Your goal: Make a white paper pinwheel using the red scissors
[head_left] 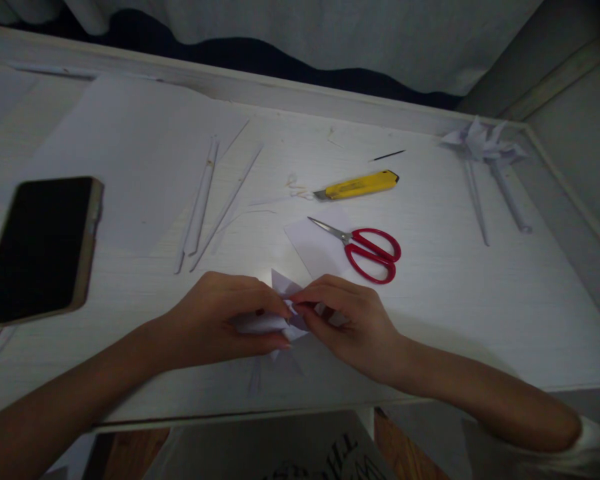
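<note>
two hands meet at the near edge of the white table [480, 293] in the head view, both closed on a small folded white paper piece [283, 303]. the left hand [220, 320] grips it from the side, thumb under and fingers curled over the top, pressing a flap down. the right hand [345, 320] pinches the piece's middle with thumb and forefinger, fingertips pressed together right where the points of paper gather. the piece sits just off the table between the two hands, in front of a loose paper square [313, 250] that lies under the tip of the red scissors [367, 250].

beyond them lie a yellow utility knife [357, 185], a few thin rolled paper sticks [200, 200], a large blank sheet [130, 160], and a dark phone [37, 247] at the left. far right, two finished paper pinwheels [483, 147] rest on their sticks.

to do this fold well, i would judge it best to keep the left hand steady as an anchor and let the right do the fine work, holding the gathered corners centred so they don't spring back, and pressing with the pads rather than the nails to avoid tearing.

most of the paper piece is covered by fingers, so its exact shape and how many corners are folded in cannot be told. the light is dim, and the small black sliver near the knife is too thin to identify. the printed thing below the table edge is cut off.
</note>
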The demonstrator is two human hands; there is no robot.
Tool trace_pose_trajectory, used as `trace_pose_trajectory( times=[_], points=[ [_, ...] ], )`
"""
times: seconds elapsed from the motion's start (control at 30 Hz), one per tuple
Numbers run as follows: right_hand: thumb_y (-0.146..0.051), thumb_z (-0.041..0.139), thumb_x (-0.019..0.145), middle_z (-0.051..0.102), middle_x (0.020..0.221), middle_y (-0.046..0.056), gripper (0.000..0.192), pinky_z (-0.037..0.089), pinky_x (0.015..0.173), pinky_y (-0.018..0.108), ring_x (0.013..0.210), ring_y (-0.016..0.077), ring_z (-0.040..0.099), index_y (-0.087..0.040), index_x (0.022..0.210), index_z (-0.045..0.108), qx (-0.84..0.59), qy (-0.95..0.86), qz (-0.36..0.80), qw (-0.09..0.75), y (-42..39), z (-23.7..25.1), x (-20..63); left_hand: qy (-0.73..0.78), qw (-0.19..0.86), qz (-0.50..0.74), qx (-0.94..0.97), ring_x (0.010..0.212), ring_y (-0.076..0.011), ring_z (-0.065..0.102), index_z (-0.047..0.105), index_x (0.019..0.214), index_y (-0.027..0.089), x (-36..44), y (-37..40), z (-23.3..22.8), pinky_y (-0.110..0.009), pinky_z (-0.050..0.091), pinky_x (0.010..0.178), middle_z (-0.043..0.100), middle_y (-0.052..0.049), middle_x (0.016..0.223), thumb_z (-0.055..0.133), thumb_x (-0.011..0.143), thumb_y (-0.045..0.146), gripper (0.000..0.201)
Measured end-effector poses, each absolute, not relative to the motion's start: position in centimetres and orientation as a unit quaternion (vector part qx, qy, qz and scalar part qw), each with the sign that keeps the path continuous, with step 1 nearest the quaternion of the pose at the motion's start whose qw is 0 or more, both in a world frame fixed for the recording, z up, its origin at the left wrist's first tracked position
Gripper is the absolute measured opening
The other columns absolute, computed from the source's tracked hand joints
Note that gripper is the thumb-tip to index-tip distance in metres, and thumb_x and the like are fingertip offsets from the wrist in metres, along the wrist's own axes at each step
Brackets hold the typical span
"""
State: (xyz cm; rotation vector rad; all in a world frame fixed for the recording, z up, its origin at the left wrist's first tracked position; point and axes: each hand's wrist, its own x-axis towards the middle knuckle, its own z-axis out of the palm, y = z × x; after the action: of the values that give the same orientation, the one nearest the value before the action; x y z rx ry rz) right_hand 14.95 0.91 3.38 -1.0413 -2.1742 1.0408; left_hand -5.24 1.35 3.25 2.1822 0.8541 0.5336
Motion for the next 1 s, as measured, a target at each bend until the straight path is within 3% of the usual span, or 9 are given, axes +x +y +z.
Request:
trace_pose_trajectory(
  times=[0.67, 1.0],
  points=[
    [-0.012, 0.045, 0.078, 0.06, 0.079, 0.003, 0.019, 0.044, 0.056, 0.02, 0.066, 0.0095, 0.054, -0.015, 0.09, 0.059, -0.389, -0.81, 0.362, 0.249, 0.94, 3.27, 15.03, 0.333, 0.366, 0.195, 0.847, 0.079, -0.0134, 0.058, 0.06, 0.089, 0.021, -5.21, 1.54, 3.69, -0.021, 0.045, 0.067, 0.062, -0.004, 0.091, 0.058, 0.073, 0.03, 0.018],
    [-0.012, 0.046, 0.077, 0.059, 0.079, 0.003, 0.018, 0.043, 0.055, 0.019, 0.063, 0.0086, 0.052, -0.014, 0.09, 0.059, -0.388, -0.814, 0.359, 0.24, 0.96, 3.1, 15.02, 0.328, 0.348, 0.208, 0.853, 0.076, -0.013, 0.056, 0.062, 0.087, 0.02, -5.36, 1.58, 3.69, -0.021, 0.045, 0.065, 0.059, -0.003, 0.085, 0.06, 0.072, 0.029, 0.018]
  ],
)
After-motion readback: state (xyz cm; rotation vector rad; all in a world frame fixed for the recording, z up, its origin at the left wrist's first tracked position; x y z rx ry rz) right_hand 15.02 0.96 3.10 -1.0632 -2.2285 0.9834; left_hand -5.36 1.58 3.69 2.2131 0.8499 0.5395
